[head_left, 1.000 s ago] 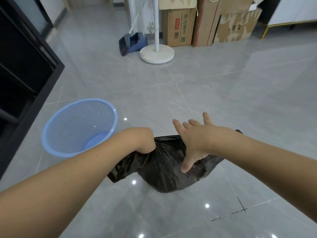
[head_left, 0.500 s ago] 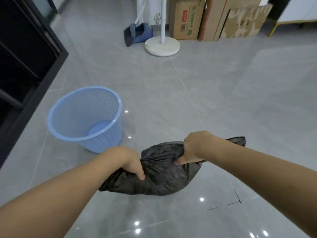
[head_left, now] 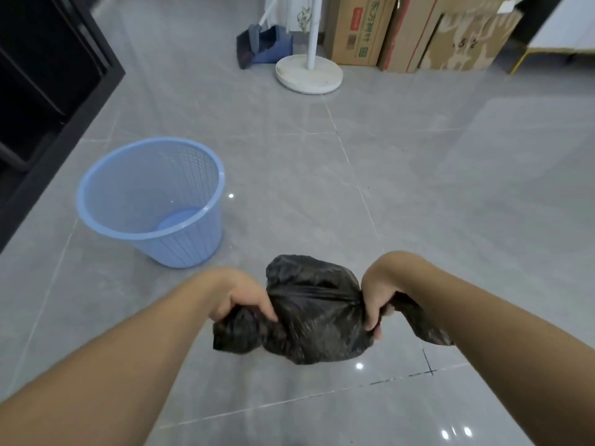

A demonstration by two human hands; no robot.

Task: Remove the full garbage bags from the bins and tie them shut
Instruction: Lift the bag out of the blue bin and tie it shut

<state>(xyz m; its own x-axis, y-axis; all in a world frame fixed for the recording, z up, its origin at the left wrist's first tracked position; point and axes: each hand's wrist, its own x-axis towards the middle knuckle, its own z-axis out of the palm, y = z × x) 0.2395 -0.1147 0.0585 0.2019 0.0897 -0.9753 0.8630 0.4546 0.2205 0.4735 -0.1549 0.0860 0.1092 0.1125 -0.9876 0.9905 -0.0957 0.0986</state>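
Grey tiled floor (head_left: 418, 188); both hands, left hand (head_left: 240, 296) and right hand (head_left: 376, 292), clench a crumpled black plastic garbage bag (head_left: 314, 317) at six o'clock; crossing the gathered ends tightly should knot it.

Bright, even light — ceiling glare on glossy floor (head_left: 386, 188); edges bowed.

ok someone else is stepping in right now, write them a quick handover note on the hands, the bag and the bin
Left hand: grips one bunched end of the black garbage bag.
Right hand: grips the opposite bunched end.
Bag: out of the bin, held between both hands just above the floor, not knotted.
Blue bin: upright on the floor to the left, no bag in it.
Done: bag removed, ends gathered.
Left: cross the ends and tie the knot.
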